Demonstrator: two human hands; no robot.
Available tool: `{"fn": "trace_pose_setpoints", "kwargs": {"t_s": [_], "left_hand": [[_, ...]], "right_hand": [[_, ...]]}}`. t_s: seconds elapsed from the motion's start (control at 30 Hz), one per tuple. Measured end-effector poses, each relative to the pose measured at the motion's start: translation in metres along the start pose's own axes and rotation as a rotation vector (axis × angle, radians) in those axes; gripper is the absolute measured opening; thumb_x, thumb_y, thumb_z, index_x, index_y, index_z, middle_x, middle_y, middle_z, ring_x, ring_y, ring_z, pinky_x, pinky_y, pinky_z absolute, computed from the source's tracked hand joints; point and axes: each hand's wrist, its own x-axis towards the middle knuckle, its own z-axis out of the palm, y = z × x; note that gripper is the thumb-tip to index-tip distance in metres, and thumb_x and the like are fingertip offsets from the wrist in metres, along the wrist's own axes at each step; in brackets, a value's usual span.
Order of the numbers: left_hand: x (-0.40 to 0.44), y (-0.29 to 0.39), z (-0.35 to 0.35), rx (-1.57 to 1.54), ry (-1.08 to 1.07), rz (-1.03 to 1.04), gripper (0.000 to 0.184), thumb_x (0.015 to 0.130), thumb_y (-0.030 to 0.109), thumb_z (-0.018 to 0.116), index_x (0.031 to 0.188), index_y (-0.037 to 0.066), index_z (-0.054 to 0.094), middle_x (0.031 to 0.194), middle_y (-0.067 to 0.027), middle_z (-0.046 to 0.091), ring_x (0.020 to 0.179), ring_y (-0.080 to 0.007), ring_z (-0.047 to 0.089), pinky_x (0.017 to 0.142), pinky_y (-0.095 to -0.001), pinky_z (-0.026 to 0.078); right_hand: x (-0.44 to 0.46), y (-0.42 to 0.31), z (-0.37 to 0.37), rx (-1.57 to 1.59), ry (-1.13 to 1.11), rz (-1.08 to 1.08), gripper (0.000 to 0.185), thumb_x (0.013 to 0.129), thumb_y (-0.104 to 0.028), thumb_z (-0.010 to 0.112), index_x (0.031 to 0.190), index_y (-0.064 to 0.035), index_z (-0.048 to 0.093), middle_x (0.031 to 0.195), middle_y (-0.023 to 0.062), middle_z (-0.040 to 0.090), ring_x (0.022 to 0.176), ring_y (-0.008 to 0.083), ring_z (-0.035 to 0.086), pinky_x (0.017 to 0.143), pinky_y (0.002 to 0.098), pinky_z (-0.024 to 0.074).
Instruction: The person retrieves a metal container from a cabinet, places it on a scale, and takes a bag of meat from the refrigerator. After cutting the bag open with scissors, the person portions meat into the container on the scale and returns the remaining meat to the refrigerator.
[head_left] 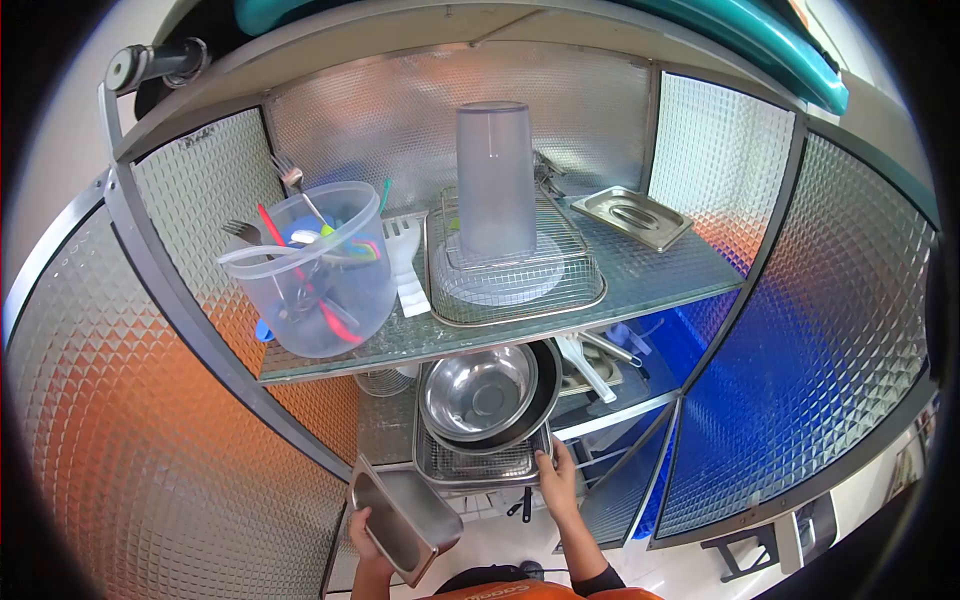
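Observation:
My left hand (367, 538) grips the rim of a deep rectangular steel pan (405, 520), tilted in front of the lower shelf. My right hand (558, 478) is closed on the front right corner of a rectangular metal tray (435, 464). On that tray rests a wire rack, and above it a shiny steel bowl (480, 392) sits inside a dark pan (548, 385). The tray lies at the front edge of the lower glass shelf (385, 430).
Above, the upper shelf (640, 275) holds a clear bucket (320, 290) of utensils, a wire basket (520, 300), an upturned translucent container (495, 180) and a steel lid (635, 217). Open cabinet doors (820, 330) stand either side. White-handled utensils (590, 370) lie right of the bowl.

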Motion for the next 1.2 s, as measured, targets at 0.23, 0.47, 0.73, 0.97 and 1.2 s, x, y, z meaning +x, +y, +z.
{"fn": "trace_pose_setpoints", "kwargs": {"t_s": [0.23, 0.47, 0.73, 0.97, 1.2], "left_hand": [[0.003, -0.006, 0.008, -0.090, -0.028, -0.054, 0.039, 0.079, 0.035, 0.048, 0.101, 0.003, 0.056, 0.089, -0.0102, 0.062, 0.079, -0.0231, 0.060, 0.073, -0.0339, 0.049], [-0.005, -0.012, -0.001, -0.112, -0.046, -0.069, 0.041, 0.079, 0.035, 0.048, 0.103, 0.003, 0.056, 0.091, -0.0104, 0.062, 0.081, -0.0239, 0.060, 0.075, -0.0348, 0.049], [-0.015, -0.022, -0.007, -0.112, -0.035, -0.101, 0.043, 0.077, 0.035, 0.052, 0.106, 0.004, 0.054, 0.094, -0.0101, 0.061, 0.084, -0.0243, 0.059, 0.076, -0.0357, 0.048], [-0.023, -0.040, 0.004, -0.089, -0.133, -0.119, 0.043, 0.079, 0.036, 0.048, 0.108, 0.004, 0.053, 0.097, -0.0089, 0.059, 0.088, -0.0238, 0.057, 0.081, -0.0364, 0.046], [-0.047, -0.048, 0.023, -0.101, -0.076, -0.145, 0.041, 0.078, 0.035, 0.049, 0.105, 0.005, 0.054, 0.096, -0.0087, 0.060, 0.089, -0.0243, 0.057, 0.082, -0.0358, 0.045]], "right_hand": [[0.039, 0.030, 0.014, 0.024, 0.012, -0.060, 0.038, 0.086, -0.010, 0.052, 0.123, -0.0020, 0.044, 0.084, 0.0009, 0.056, 0.060, 0.0058, 0.050, 0.049, 0.0209, 0.0404], [0.047, 0.021, 0.010, -0.049, 0.010, -0.080, 0.038, 0.085, -0.009, 0.050, 0.122, 0.0004, 0.045, 0.100, 0.0098, 0.057, 0.077, 0.0112, 0.055, 0.061, 0.0239, 0.0455], [0.080, 0.039, 0.002, -0.114, 0.050, -0.287, 0.039, 0.082, -0.010, 0.052, 0.117, 0.0068, 0.049, 0.089, 0.0141, 0.061, 0.075, 0.0159, 0.056, 0.070, 0.0284, 0.0455], [0.090, 0.042, -0.009, -0.121, -0.026, -0.235, 0.037, 0.083, -0.009, 0.052, 0.117, 0.0058, 0.048, 0.085, 0.0068, 0.060, 0.076, 0.0104, 0.053, 0.070, 0.0238, 0.0431], [0.054, -0.013, -0.021, -0.365, 0.100, -0.212, 0.051, 0.089, -0.033, 0.050, 0.121, 0.0059, 0.043, 0.096, 0.0153, 0.046, 0.077, 0.0229, 0.051, 0.070, 0.0316, 0.0427]]}}
